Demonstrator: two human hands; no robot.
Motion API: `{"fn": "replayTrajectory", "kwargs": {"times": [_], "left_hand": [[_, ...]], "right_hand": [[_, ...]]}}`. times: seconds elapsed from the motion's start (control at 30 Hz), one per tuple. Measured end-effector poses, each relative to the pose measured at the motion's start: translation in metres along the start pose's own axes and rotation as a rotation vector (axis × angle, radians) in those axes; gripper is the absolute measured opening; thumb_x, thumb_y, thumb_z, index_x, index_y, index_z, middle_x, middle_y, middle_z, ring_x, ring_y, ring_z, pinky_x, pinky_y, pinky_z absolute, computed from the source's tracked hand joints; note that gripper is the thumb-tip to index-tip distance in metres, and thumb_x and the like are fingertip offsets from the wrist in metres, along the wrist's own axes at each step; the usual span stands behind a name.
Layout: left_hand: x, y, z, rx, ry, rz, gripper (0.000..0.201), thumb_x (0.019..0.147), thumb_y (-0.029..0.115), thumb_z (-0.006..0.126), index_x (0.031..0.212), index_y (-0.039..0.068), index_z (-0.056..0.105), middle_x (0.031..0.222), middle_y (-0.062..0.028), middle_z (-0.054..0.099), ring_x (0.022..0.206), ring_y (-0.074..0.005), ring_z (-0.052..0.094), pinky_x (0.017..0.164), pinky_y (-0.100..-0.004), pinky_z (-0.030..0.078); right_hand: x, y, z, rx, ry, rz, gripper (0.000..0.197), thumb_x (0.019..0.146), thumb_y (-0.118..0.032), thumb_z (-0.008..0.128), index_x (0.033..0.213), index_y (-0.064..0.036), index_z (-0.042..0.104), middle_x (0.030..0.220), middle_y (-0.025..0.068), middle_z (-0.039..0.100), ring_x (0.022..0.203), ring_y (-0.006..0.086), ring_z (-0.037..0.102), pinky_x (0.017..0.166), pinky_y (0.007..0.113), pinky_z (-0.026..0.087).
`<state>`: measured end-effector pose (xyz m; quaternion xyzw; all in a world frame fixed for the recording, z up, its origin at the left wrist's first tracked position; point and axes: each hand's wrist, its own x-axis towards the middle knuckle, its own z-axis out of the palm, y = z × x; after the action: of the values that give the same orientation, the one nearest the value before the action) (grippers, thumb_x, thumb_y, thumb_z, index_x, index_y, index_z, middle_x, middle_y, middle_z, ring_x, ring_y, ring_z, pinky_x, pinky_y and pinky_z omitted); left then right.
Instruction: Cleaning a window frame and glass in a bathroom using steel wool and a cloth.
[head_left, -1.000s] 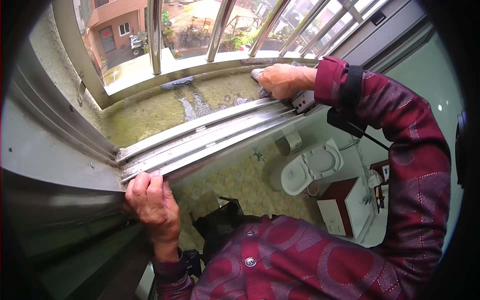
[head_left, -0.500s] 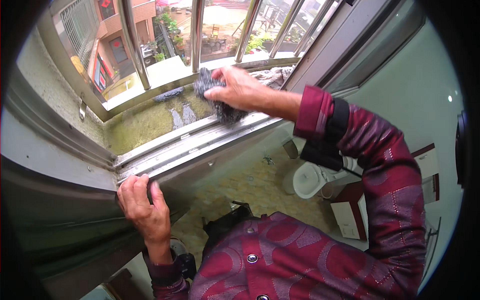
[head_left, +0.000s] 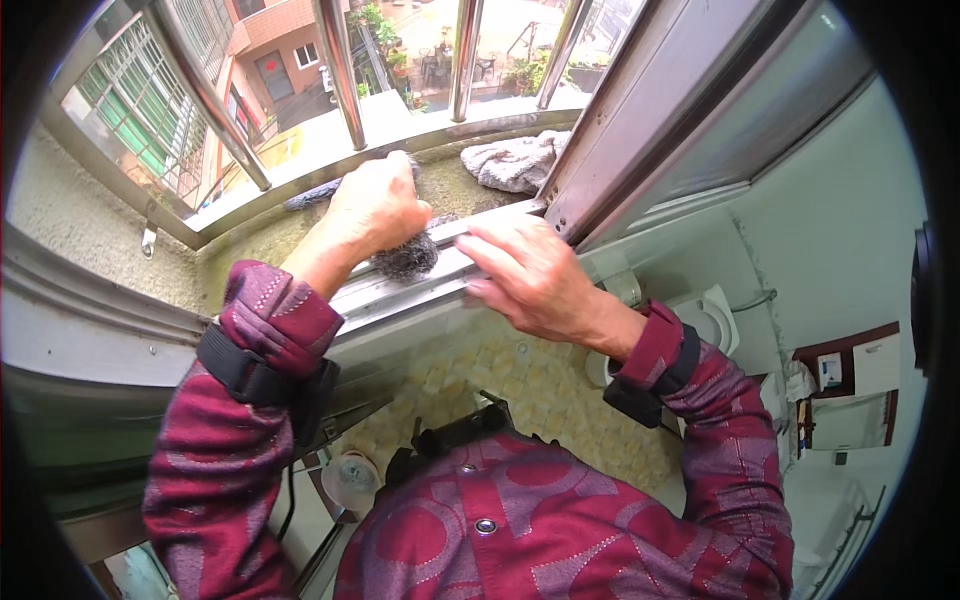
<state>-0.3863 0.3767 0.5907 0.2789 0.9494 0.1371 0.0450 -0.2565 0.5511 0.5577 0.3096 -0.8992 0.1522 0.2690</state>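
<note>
Bent over the window track, my left hand (head_left: 375, 208) is closed on a dark grey fuzzy cloth (head_left: 405, 258). The wad bulges out below my fingers onto the metal window track (head_left: 375, 298). My right hand (head_left: 540, 280) is just right of it over the same track, fingers stretched and thumb apart, with nothing visible in it. Behind the track runs a mossy outer ledge (head_left: 440, 180). A lighter grey, crumpled cloth (head_left: 512, 162) lies on its right part. A bluish-grey strip (head_left: 312, 195), its kind unclear, lies along the ledge, partly hidden by my left hand.
Metal bars (head_left: 340, 75) stand along the ledge's outer side, with a courtyard below. The sliding window frame (head_left: 650, 110) rises at the right. Inside, below the sill, are a tiled floor (head_left: 590, 425), a toilet (head_left: 705, 318) and a bucket (head_left: 350, 480).
The dark grey cloth has passed from my right hand to my left. My left hand has left the frame's lower left corner; my right has drawn back to the track. The view has shifted.
</note>
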Motion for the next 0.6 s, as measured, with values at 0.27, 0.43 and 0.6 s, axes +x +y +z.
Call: {"fn": "replayTrajectory", "kwargs": {"times": [0.27, 0.43, 0.6], "left_hand": [[0.033, 0.034, -0.015, -0.146, -0.273, 0.47, 0.037, 0.076, 0.017, 0.062, 0.111, 0.003, 0.059, 0.103, -0.0146, 0.058, 0.1, -0.0247, 0.056, 0.087, -0.0343, 0.045], [0.039, 0.031, 0.02, -0.449, -0.21, 0.667, 0.024, 0.075, 0.019, 0.064, 0.093, 0.004, 0.063, 0.092, -0.011, 0.06, 0.09, -0.0261, 0.057, 0.08, -0.0355, 0.045], [0.05, 0.053, 0.033, -0.423, -0.118, 0.58, 0.021, 0.072, 0.018, 0.066, 0.087, 0.004, 0.062, 0.076, -0.0114, 0.06, 0.075, -0.0239, 0.059, 0.072, -0.0337, 0.046]], "right_hand": [[-0.025, 0.023, 0.012, -0.159, 0.017, -0.07, 0.046, 0.062, -0.026, 0.072, 0.099, -0.001, 0.059, 0.101, 0.0137, 0.059, 0.089, 0.0271, 0.06, 0.077, 0.036, 0.05], [-0.023, 0.021, 0.015, -0.158, 0.035, -0.048, 0.043, 0.061, -0.028, 0.069, 0.093, -0.0009, 0.06, 0.094, 0.0124, 0.059, 0.085, 0.0264, 0.06, 0.075, 0.034, 0.05], [-0.011, 0.013, 0.016, -0.132, 0.007, -0.053, 0.042, 0.062, -0.029, 0.068, 0.091, -0.0012, 0.061, 0.093, 0.0119, 0.059, 0.083, 0.0255, 0.06, 0.072, 0.033, 0.05]]}}
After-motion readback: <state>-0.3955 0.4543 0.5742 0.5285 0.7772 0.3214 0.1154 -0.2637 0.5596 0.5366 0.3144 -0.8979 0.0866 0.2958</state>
